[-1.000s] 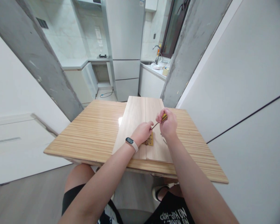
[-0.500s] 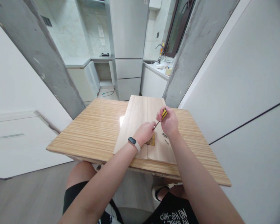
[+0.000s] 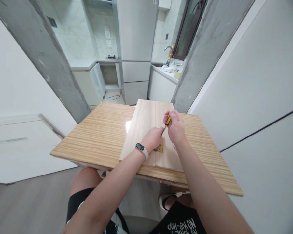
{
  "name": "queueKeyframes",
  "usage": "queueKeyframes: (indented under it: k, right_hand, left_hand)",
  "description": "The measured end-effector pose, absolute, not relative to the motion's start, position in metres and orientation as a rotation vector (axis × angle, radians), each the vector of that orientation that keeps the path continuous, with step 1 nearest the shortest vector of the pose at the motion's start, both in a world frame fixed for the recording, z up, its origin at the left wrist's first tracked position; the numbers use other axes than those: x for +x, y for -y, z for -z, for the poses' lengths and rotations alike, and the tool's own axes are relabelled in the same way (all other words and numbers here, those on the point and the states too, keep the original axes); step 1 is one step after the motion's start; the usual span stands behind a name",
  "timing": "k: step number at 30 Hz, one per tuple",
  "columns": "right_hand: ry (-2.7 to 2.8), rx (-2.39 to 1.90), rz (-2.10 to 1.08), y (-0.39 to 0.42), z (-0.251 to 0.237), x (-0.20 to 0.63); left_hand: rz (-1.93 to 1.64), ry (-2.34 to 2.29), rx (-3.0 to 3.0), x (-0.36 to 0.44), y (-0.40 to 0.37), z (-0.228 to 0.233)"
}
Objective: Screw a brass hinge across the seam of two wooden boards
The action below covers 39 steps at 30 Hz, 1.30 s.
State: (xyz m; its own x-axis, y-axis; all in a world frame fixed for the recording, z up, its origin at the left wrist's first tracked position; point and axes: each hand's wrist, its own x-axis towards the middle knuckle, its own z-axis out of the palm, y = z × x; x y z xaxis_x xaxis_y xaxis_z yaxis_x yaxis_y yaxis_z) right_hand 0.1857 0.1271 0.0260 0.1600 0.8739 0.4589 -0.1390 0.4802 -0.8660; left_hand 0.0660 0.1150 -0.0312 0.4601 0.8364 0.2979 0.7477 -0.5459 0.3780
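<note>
Gripping yellow-black screwdriver [image 3: 168, 121], right hand [image 3: 175, 129]; brass hinge [image 3: 160, 147].

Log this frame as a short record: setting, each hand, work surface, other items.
setting: striped wooden table, kitchen behind
right hand: grips yellow-handled screwdriver, tip slanting down toward the hinge
left hand: rests at the brass hinge, near the screwdriver tip
surface: two pale boards side by side, hinge across their seam
other: wristband on left wrist

"NO HIP-HOP", upside down, on black shirt [image 3: 179, 222]
</note>
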Motion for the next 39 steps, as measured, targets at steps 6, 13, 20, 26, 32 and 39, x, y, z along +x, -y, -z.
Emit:
queueKeyframes:
  k: [6, 13, 20, 26, 32, 39]
  right_hand:
    - [1.136, -0.734, -0.894, -0.124, -0.033, 0.190]
    - [1.078, -0.664, -0.975, -0.123, -0.035, 0.191]
    - [1.060, -0.697, -0.978, -0.121, -0.031, 0.191]
    - [1.087, -0.717, -0.981, -0.116, -0.034, 0.190]
    - [1.147, -0.712, -0.993, -0.115, -0.037, 0.189]
    - [1.137, -0.701, -0.960, -0.118, -0.031, 0.193]
  left_hand:
    - [-0.679, -1.396, 2.491, 0.066, -0.114, 0.032]
    - [-0.682, -1.376, 2.512, 0.066, -0.114, 0.032]
    - [-0.676, -1.374, 2.520, 0.065, -0.114, 0.033]
    - [-0.701, -1.352, 2.515, 0.066, -0.114, 0.034]
    - [-0.682, -1.358, 2.496, 0.067, -0.114, 0.034]
    - [-0.702, -1.351, 2.495, 0.067, -0.115, 0.036]
